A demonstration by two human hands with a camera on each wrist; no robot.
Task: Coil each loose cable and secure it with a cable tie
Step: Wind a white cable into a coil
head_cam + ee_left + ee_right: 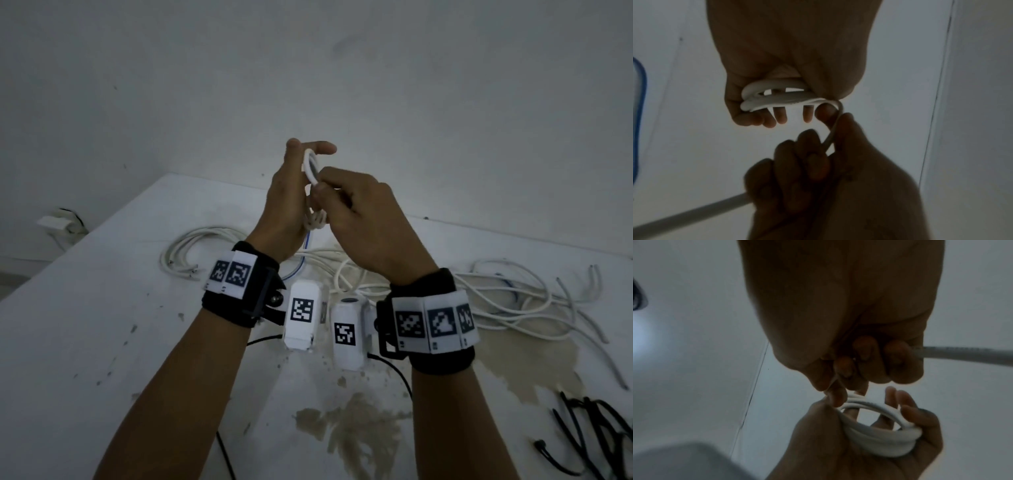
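Note:
Both hands are raised above the white table (102,308). My left hand (291,198) holds a small coil of white cable (311,164) between thumb and fingers; the loops show clearly in the left wrist view (777,95) and the right wrist view (879,439). My right hand (356,212) grips the free strand of that same cable (833,129) just beside the coil, fingers curled round it (859,361). The cable's tail (962,353) runs out past the right hand. Black cable ties (589,435) lie at the table's front right.
Several loose white cables (513,308) sprawl across the table's right side, and another bundle (191,246) lies to the left. A blue wire (298,270) runs under my wrists. A white plug block (58,222) sits on the floor at left. Brown stains mark the tabletop.

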